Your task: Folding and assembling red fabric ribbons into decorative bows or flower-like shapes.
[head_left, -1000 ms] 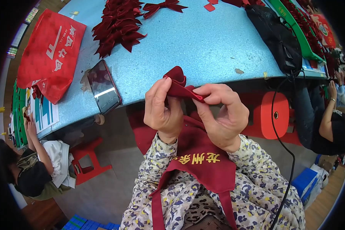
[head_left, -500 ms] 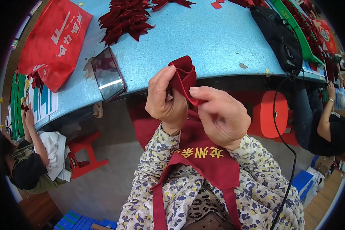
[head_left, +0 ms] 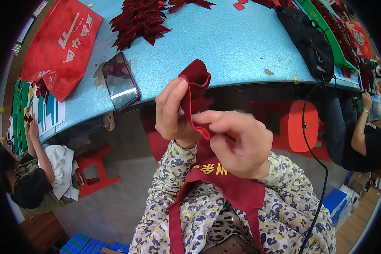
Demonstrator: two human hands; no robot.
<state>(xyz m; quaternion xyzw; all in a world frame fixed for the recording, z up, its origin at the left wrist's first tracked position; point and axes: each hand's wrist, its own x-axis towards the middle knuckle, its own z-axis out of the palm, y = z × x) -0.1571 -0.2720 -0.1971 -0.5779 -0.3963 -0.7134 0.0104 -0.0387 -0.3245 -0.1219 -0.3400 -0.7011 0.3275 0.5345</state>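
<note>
Pinched by the left hand (head_left: 173, 110) at its left edge, the dark red ribbon (head_left: 195, 75) runs far to near, its near end at the right hand (head_left: 243, 142), whose pinch I cannot tell.

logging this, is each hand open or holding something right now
Left hand: closed, holding dark red ribbon.
Right hand: at the ribbon's lower end; whether closed on it cannot be told.

Blue tabletop (head_left: 224, 46) leaves a passage between phone (head_left: 120, 82) and black bag (head_left: 305, 40).
</note>
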